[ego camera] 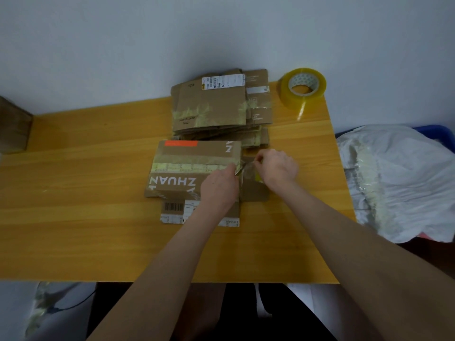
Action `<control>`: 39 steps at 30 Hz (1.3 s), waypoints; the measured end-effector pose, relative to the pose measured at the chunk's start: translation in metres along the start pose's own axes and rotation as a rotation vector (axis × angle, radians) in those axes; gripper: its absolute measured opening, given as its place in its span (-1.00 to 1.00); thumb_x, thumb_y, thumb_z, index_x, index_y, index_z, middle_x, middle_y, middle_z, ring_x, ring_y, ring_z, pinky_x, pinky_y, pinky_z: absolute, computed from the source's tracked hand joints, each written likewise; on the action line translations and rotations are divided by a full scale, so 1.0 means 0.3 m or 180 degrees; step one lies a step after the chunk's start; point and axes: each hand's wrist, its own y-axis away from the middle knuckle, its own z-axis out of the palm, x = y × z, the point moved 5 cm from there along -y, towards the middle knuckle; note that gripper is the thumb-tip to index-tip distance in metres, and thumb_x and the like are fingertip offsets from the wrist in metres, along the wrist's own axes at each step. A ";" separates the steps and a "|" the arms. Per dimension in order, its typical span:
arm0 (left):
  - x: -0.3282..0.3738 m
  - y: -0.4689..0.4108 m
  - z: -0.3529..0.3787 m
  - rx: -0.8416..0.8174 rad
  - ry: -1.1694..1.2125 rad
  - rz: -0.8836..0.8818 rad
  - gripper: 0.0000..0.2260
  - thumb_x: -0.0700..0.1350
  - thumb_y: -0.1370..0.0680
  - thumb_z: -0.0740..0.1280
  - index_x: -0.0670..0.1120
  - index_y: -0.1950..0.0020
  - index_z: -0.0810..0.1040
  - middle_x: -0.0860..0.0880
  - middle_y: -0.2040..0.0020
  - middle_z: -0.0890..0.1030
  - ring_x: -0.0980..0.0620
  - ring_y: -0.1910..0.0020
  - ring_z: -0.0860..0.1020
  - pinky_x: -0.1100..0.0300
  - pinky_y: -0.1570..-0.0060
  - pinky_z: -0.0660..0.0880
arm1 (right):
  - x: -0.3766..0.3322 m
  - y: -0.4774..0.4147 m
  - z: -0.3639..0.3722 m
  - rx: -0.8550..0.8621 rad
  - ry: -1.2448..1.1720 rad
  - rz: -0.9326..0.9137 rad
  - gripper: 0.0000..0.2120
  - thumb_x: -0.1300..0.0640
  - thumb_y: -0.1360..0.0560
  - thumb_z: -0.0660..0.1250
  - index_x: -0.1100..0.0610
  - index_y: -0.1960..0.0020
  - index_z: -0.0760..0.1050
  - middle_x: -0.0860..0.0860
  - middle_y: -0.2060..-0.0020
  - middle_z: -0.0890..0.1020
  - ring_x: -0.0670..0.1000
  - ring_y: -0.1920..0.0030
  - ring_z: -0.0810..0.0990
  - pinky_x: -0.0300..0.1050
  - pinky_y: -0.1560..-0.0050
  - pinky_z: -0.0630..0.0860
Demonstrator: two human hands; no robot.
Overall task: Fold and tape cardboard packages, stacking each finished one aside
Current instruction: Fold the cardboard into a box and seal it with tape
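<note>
1. Our left hand (219, 187) lies palm down on the right end of the flattened cardboard package (187, 168), its fingertips pinched on something small and thin at the package's right edge; we cannot tell what it is.
2. Our right hand (277, 166) sits just right of the left, thumb and forefinger closed on a strip of clear tape (248, 168) stretched between the two hands.
3. Under both hands, the package lies flat on the wooden table (98, 217), printed "ZHUAN" in white, with an orange label at its far left corner and bands of yellowish tape across its middle.
4. A brown flap (253, 190) sticks out from beneath the right hand, on the package's right side.
5. Just beyond the hands, a stack of flattened, taped packages (216, 104) rests against the wall.
6. Farther off, beyond the right hand, a roll of yellowish tape (304, 88) stands at the table's far right corner.
7. To the right of the right hand, off the table, crumpled white plastic (398, 180) fills a blue bin (435, 130).
</note>
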 end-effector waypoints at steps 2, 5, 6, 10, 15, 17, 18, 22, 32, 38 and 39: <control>0.007 -0.004 0.002 -0.0038 -0.0069 -0.0057 -0.92 -0.16 -0.63 0.12 -0.08 0.04 0.37 0.01 0.35 0.41 -0.01 0.30 0.46 0.14 0.36 0.43 | -0.010 -0.003 -0.001 0.0073 0.0129 -0.0072 -0.84 0.01 -0.60 0.22 -0.08 -0.06 0.58 0.00 0.09 0.64 0.07 0.10 0.61 -0.10 0.20 0.50; 0.019 -0.012 0.005 -0.0095 -0.0164 -0.0082 -0.92 -0.18 -0.62 0.13 -0.10 -0.02 0.41 -0.03 0.27 0.47 -0.04 0.25 0.48 0.13 0.32 0.44 | -0.015 -0.002 -0.001 0.0202 0.0304 -0.0170 -0.81 0.05 -0.61 0.19 -0.07 -0.06 0.59 0.02 0.08 0.65 0.08 0.10 0.62 -0.12 0.23 0.44; 0.024 -0.014 0.006 -0.0124 -0.0212 -0.0076 -0.91 -0.19 -0.62 0.14 -0.09 -0.05 0.42 -0.04 0.22 0.50 -0.04 0.23 0.47 0.13 0.31 0.43 | -0.018 0.001 -0.002 0.0213 0.0352 -0.0194 -0.80 0.07 -0.61 0.18 -0.06 -0.06 0.59 0.02 0.06 0.65 0.10 0.08 0.62 -0.13 0.23 0.41; 0.034 -0.027 0.011 -0.0358 -0.0520 -0.0119 -0.82 -0.20 -0.61 0.13 -0.09 -0.15 0.46 -0.09 0.06 0.53 -0.05 0.13 0.48 0.14 0.26 0.40 | -0.036 0.002 -0.013 0.0303 0.0502 -0.0379 -0.80 0.12 -0.60 0.16 -0.02 -0.03 0.57 0.03 0.01 0.63 0.13 0.02 0.61 -0.12 0.23 0.34; 0.001 -0.015 0.010 -0.0289 -0.0140 -0.0190 -0.89 -0.16 -0.61 0.14 -0.12 -0.07 0.44 -0.10 0.13 0.53 -0.05 0.20 0.46 0.12 0.30 0.39 | 0.045 -0.031 -0.060 0.0416 0.0076 0.0000 -0.84 0.08 -0.60 0.19 -0.04 0.01 0.56 0.00 0.18 0.58 0.11 0.17 0.56 -0.13 0.28 0.36; -0.008 -0.004 0.003 -0.0157 0.0014 -0.0061 -0.91 -0.09 -0.63 0.15 -0.09 0.02 0.36 -0.08 0.19 0.52 -0.04 0.25 0.47 0.14 0.34 0.36 | 0.100 -0.025 -0.045 0.0387 -0.0664 0.0323 -0.84 -0.02 -0.59 0.22 -0.06 0.02 0.57 0.00 0.22 0.60 0.10 0.20 0.56 -0.18 0.34 0.34; -0.010 0.003 0.000 -0.0113 0.0072 0.0014 -0.88 -0.06 -0.63 0.16 -0.08 0.05 0.34 -0.06 0.22 0.51 -0.04 0.26 0.49 0.15 0.36 0.36 | 0.118 -0.021 -0.034 0.0409 -0.1028 0.0417 -0.84 -0.05 -0.58 0.23 -0.06 0.02 0.57 0.01 0.23 0.61 0.09 0.23 0.57 -0.20 0.40 0.30; -0.010 0.022 0.002 -0.0123 -0.0026 0.0108 -0.76 0.10 -0.61 0.20 -0.07 0.00 0.35 -0.03 0.22 0.50 -0.06 0.24 0.52 0.12 0.33 0.42 | 0.153 -0.011 -0.008 0.0461 -0.1713 0.0668 -0.86 -0.06 -0.59 0.23 -0.04 0.04 0.52 -0.04 0.38 0.51 -0.01 0.39 0.46 -0.19 0.47 0.27; -0.020 0.004 -0.027 0.0456 -0.0422 0.0457 -0.76 0.03 -0.61 0.18 -0.04 -0.22 0.40 0.01 -0.05 0.47 0.04 -0.02 0.45 0.23 0.07 0.42 | 0.162 0.019 0.001 0.0571 -0.2305 0.0587 -0.87 -0.04 -0.57 0.27 -0.01 0.08 0.49 -0.03 0.28 0.50 0.02 0.23 0.48 -0.02 0.21 0.47; -0.030 -0.030 0.013 0.0300 -0.0332 0.0357 -0.53 0.11 -0.63 0.08 0.00 -0.51 0.18 -0.05 -0.50 0.22 -0.07 -0.46 0.21 -0.02 -0.41 0.12 | 0.148 0.042 0.038 0.0608 -0.2786 0.0636 -0.90 0.02 -0.57 0.30 0.04 0.06 0.50 0.00 0.19 0.53 0.01 0.14 0.49 -0.12 0.18 0.38; -0.033 -0.033 0.011 0.0353 -0.0409 0.0305 -0.54 0.12 -0.63 0.06 0.00 -0.51 0.20 -0.05 -0.49 0.24 -0.07 -0.44 0.23 -0.03 -0.39 0.16 | 0.152 0.044 0.039 0.0608 -0.2758 0.0614 -0.90 0.03 -0.56 0.30 0.04 0.06 0.51 -0.01 0.19 0.53 0.01 0.13 0.49 -0.12 0.17 0.39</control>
